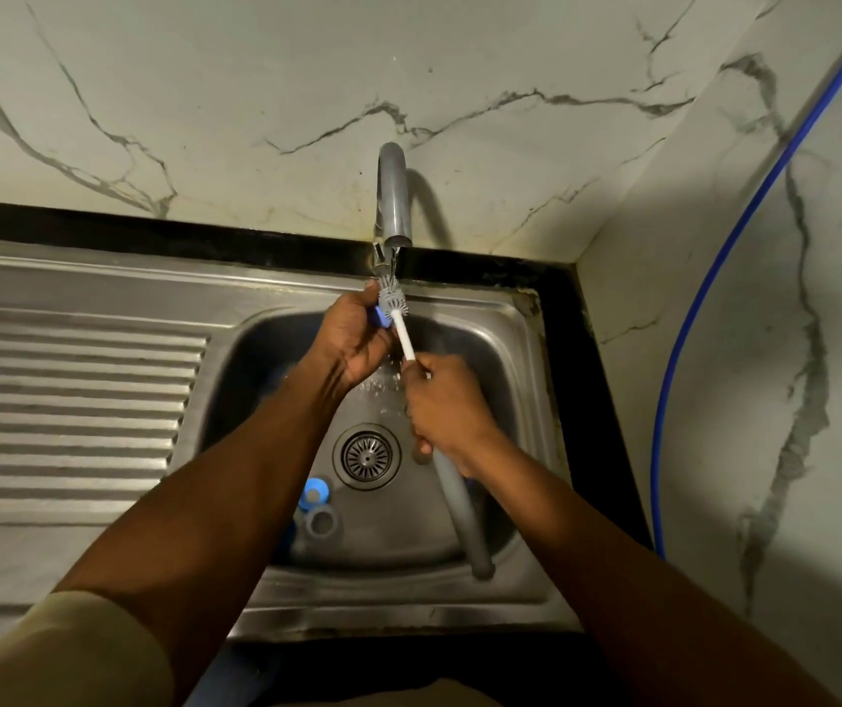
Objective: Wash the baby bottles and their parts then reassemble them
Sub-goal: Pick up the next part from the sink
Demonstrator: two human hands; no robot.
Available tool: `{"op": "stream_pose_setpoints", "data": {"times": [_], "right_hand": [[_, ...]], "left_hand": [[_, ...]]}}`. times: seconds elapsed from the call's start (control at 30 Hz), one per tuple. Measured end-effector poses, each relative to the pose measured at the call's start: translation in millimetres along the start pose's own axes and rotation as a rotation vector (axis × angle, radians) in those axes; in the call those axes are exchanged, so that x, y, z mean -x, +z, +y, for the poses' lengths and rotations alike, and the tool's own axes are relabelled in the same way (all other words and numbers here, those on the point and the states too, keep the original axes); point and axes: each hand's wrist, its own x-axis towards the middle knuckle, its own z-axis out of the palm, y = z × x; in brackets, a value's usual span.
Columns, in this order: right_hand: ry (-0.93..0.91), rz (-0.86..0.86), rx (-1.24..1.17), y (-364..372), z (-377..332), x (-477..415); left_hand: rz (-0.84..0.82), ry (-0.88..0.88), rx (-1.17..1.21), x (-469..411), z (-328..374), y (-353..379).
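A small blue part (381,316) is pinched in the curled fingers of the L hand (352,341) and kept right under the tap (392,196) at the back edge of the sink (485,308), prob. so the thin stream rinses while it's scrubbed. The brush (402,333) is gripped round its handle by the R hand (447,410). Its grey rubbery bristle head is pressed to the part, w/ a stiff white shaft behind. A blue cap-like piece (315,491) and a grey ring (322,523) are left near the steel basin's front-left corner, likely awaiting washing.
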Motion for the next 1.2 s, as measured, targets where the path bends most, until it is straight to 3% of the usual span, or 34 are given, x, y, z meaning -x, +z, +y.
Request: {"op": "stream_pose_setpoints", "data": {"times": [0.1,0.27,0.43,0.6,0.8,0.97,1.0,1.1,1.13,1.2], "right_hand": [[0.006,0.103,0.024,-9.6,-3.5,-15.2],[-0.048,0.021,0.128,2.1,9.9,11.6],[0.001,0.122,0.025,-8.7,-2.3,-20.1],[-0.039,0.009,0.082,4.1,9.0,-3.8],[-0.029,0.065,-0.008,-10.0,0.0,-30.3],[-0.044,0.054,-0.079,0.3,6.5,-36.7],[-0.034,0.046,-0.076,3.4,11.1,-39.2],[0.042,0.024,0.000,14.3,33.1,-45.3],[0.073,0.023,0.001,17.2,40.6,-47.5],[0.120,0.022,-0.023,19.6,51.7,-50.3]], "left_hand": [[-0.007,0.006,-0.080,4.9,-13.6,11.4],[0.060,0.053,-0.064,-12.6,2.0,8.1],[0.003,0.042,-0.134,-4.9,-12.1,17.5],[0.033,0.040,-0.112,-16.2,5.5,0.3],[-0.131,0.066,-0.418,2.2,12.7,0.8],[-0.183,-0.048,-0.267,4.7,33.2,-25.0],[-0.111,-0.018,-0.409,5.2,24.9,-32.7],[0.163,0.138,-1.234,0.9,-10.4,-72.2],[0.234,0.065,-1.301,1.2,-19.5,-87.5],[0.351,-0.094,-1.183,4.0,-32.3,-114.6]]}}
